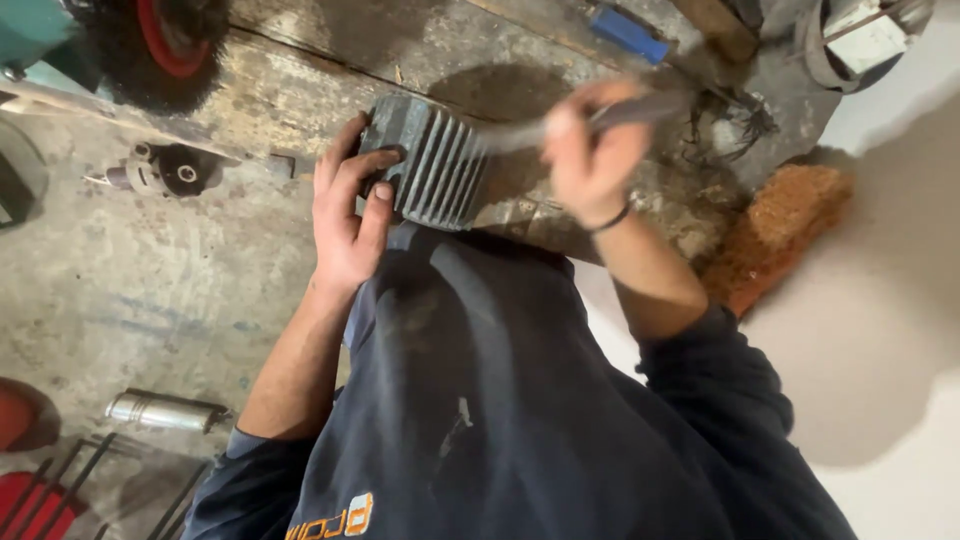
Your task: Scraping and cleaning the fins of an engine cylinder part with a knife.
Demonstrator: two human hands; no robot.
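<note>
Here, seen from the head camera, the left hand [345, 215] clamps a grey finned metal block [430, 160], fingers [385, 165] curled over its near edge and thumb pressed on the ribbed face. The block sits at centre frame, held against the person's dark-clothed lap [480, 360], just above the worn bench [330, 80]. The right hand [590, 150], at 2 o'clock from the block, is closed in a fist around a thin dark tool [560, 125], blurred; its tip lies at the block's upper right edge. A black band circles that wrist. At 9 o'clock from the block lies a small grinder head [170, 170]. At 11 o'clock, a black wire wheel with red hub [165, 40]. At 7 o'clock, a shiny metal cylinder [165, 410] on the floor.
</note>
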